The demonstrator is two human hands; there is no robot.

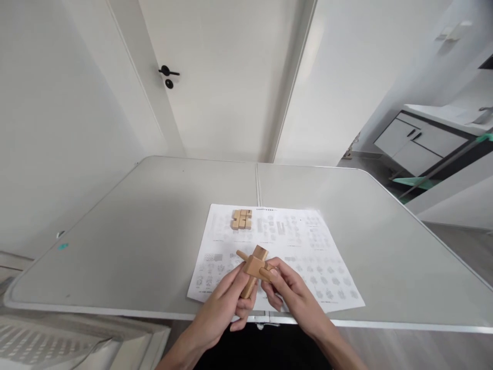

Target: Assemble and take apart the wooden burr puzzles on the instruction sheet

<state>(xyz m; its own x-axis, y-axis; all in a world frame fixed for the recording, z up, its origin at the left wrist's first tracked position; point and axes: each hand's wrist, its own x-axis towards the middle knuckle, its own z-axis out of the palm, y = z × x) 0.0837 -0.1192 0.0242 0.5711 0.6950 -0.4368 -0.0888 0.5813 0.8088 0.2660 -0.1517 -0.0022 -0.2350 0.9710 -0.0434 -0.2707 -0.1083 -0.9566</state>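
Both my hands hold a wooden interlocking puzzle point(254, 268) made of crossed sticks, just above the near edge of a printed instruction sheet point(308, 246). My left hand point(225, 306) grips its lower stick from the left, fingers curled round it. My right hand point(288, 293) pinches the stick that pokes out on the right side. Several loose wooden puzzle pieces point(242, 219) lie together at the far end of the sheet, out of reach of both hands.
The sheet lies on a grey folding table point(134, 231) with a seam down its middle. A white door with a black handle point(168, 72) stands behind the table. Cabinets point(419, 144) are at the far right.
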